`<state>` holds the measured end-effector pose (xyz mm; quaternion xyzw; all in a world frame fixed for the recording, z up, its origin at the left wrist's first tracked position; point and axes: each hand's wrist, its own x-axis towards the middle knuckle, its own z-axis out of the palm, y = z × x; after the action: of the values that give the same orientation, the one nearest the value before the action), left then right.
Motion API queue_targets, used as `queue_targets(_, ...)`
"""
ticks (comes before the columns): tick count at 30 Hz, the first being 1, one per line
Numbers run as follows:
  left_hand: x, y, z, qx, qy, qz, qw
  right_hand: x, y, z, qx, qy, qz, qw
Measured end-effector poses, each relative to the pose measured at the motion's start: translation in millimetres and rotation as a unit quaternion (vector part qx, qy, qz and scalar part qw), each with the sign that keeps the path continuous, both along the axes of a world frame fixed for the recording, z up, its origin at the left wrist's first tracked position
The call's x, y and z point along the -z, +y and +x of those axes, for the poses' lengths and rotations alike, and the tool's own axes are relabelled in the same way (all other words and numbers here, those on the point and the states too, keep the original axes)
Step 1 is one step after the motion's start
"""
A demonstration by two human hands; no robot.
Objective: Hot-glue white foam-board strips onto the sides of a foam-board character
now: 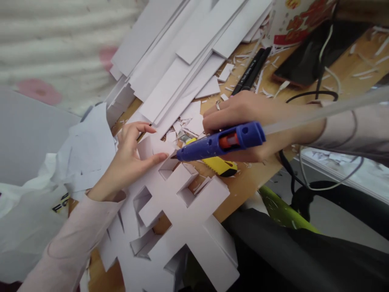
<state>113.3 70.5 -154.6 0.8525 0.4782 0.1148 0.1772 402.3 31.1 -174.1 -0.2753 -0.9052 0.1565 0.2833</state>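
A blue hot glue gun, slim like a pen, is in my right hand. A long translucent glue stick runs out of its back end. Its nozzle meets the edge of a white foam-board structure, close to my left thumb. That structure has several square-cut arms, with raised side walls under its flat face. My left hand grips its upper end, thumb on the near edge and fingers across the far side. Below the glue gun lies a yellow utility knife, partly hidden.
Long white board strips are stacked behind my hands. Two black markers, a dark phone with cables and many white scraps lie on the wooden table. A white plastic bag is at the left, a printed red-and-white container at the back.
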Motion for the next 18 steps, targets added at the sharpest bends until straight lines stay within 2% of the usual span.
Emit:
queue_targets(3,-0.4,-0.8,-0.3,-0.043,0.037,-0.018,0.998,-2.6,1.2,-6.8,-0.018,-0.002,-0.033,0.999)
queue_targets(7,-0.2,1.8,3.2,-0.074,0.053,-0.054,0.994,-2.6,1.1,-11.7,0.003,0.029,-0.057,0.998)
queue_targets(9,0.5,2.8,4.1,-0.076,0.052,-0.071,0.993,-3.9,-2.0,-12.2,0.04,0.061,-0.078,0.994)
queue_targets(13,3.9,1.2,4.1,-0.065,0.051,-0.056,0.995,-13.2,-12.8,-13.1,0.111,0.148,-0.145,0.972)
queue_targets(16,8.1,0.1,3.7,-0.071,0.069,-0.048,0.994,-19.7,-24.2,-15.5,0.162,0.195,-0.206,0.945)
queue_targets(18,10.7,0.8,3.8,-0.07,0.077,-0.053,0.993,-17.7,-31.8,-15.6,0.232,0.202,-0.232,0.923)
